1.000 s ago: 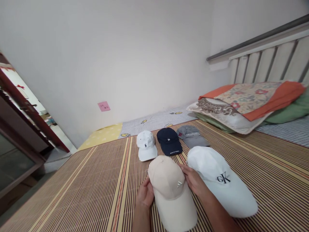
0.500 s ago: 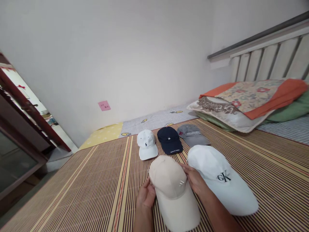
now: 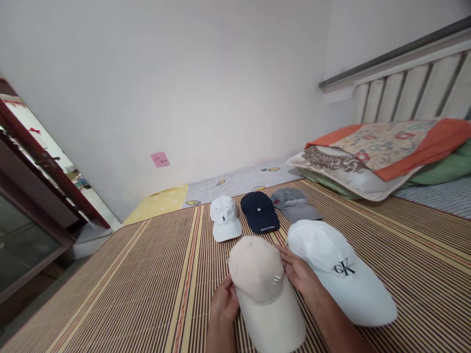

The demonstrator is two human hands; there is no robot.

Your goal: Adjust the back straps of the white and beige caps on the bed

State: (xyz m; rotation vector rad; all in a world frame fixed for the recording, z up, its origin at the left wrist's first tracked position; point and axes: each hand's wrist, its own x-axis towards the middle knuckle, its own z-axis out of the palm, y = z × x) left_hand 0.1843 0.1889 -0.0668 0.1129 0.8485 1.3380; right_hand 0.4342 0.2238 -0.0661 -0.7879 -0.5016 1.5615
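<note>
A beige cap (image 3: 257,274) lies on the striped mat (image 3: 147,284), its brim toward me. At its left side is my left hand (image 3: 224,300), fingers closed on the cap's edge. My right hand (image 3: 297,268) grips the opposite side, with the fingers along the crown. To the right lies a large white cap (image 3: 340,272) with black letters. Behind these, a small white cap (image 3: 225,218), a navy cap (image 3: 259,212) and a grey cap (image 3: 295,204) form a row.
A pillow (image 3: 331,169) with orange-edged floral cloth (image 3: 397,144) is at the right, by a radiator (image 3: 412,88). A white wall (image 3: 228,98) rises behind the mat. The mat's left edge borders a doorway with a dark red frame (image 3: 59,176).
The view has shifted slightly. Both hands remain at the sides of the beige cap, and the caps keep their arrangement.
</note>
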